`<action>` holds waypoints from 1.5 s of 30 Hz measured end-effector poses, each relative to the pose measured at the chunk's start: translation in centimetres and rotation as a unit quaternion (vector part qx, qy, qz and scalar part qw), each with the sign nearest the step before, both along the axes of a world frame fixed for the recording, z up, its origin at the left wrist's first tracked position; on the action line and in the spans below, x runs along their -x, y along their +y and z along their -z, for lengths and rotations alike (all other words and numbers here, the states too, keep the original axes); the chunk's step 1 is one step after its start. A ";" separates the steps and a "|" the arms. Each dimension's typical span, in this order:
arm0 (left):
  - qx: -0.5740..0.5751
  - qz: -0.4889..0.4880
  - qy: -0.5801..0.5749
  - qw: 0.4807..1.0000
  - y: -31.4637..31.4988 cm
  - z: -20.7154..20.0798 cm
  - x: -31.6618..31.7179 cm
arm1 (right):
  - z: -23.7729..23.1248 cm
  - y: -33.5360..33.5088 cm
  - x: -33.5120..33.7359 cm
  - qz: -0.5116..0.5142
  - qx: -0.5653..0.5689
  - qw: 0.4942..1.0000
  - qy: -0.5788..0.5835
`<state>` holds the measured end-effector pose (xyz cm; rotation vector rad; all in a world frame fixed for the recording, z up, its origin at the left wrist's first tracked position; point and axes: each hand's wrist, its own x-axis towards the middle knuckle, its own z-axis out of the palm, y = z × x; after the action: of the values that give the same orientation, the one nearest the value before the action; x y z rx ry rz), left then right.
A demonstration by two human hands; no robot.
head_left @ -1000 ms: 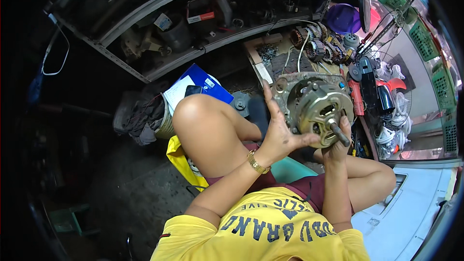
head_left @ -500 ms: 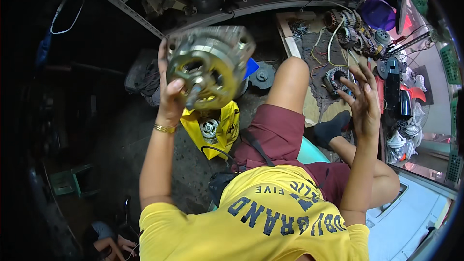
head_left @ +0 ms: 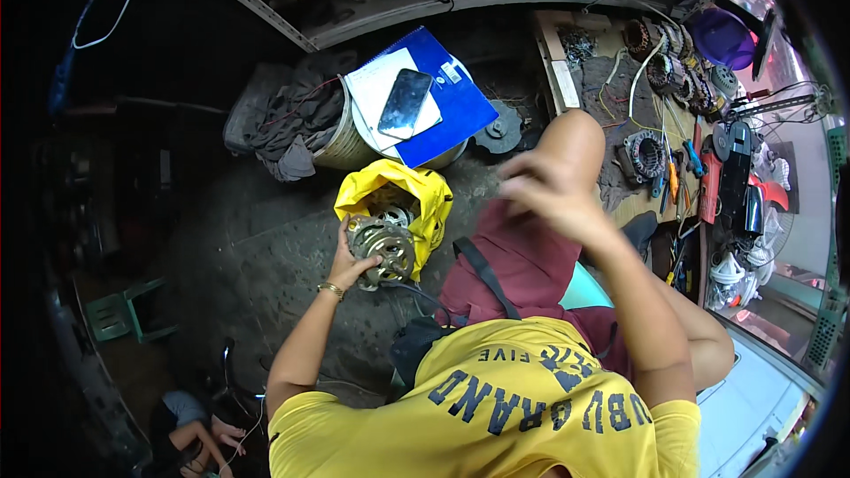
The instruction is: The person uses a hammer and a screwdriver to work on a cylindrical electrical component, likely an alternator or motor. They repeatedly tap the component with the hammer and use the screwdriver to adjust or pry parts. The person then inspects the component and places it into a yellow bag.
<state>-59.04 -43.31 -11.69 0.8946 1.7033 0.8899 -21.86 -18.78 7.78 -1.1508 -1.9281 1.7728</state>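
My left hand (head_left: pixel 348 264) is closed round a small metal motor (head_left: pixel 386 253) with a vented, rounded housing, its thumb on the near face. The motor is at the mouth of a yellow bag (head_left: pixel 434 212) on the floor, overlapping its near edge. Another metal part (head_left: pixel 396 215) shows inside the bag, mostly hidden. Over my raised knee, my right hand (head_left: pixel 553 195) is smeared by motion, so its fingers are unclear; nothing can be made out in it.
Beyond the bag, a blue folder (head_left: pixel 456 111), white paper and a phone (head_left: pixel 405 104) lie on a round container beside a bin of rags (head_left: pixel 305 115). At right, a low workbench (head_left: pixel 633 204) carries a stator (head_left: pixel 645 155), screwdrivers (head_left: pixel 692 159) and several wound motor cores.
My left hand has lowered the motor from up close to the bag's mouth. My right hand has swung left from beside the bench to over my knee.
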 end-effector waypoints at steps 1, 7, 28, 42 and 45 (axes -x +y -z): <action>-0.013 -0.011 0.012 1.000 0.0 0.6 -0.3 | 4.2 -0.9 3.5 -0.051 -0.008 0.999 -0.005; -0.085 -0.131 -0.028 0.987 0.4 3.7 -2.2 | 16.6 -4.9 14.8 -0.182 -0.019 0.928 -0.325; -0.017 -0.044 0.250 0.967 9.5 15.8 -6.9 | 20.4 -3.2 10.4 0.067 0.245 0.967 -0.027; 0.052 -0.234 0.483 0.842 -0.5 3.4 -2.5 | 20.3 -4.0 9.9 0.114 0.172 0.978 -0.022; 0.171 -0.369 -0.200 0.891 -5.8 6.8 -0.3 | 19.7 -4.1 10.6 0.062 0.080 0.995 -0.021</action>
<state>-58.72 -49.14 -18.51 -0.2109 1.7518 1.1126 -32.44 -22.89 -11.96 -1.3412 -1.7212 1.8770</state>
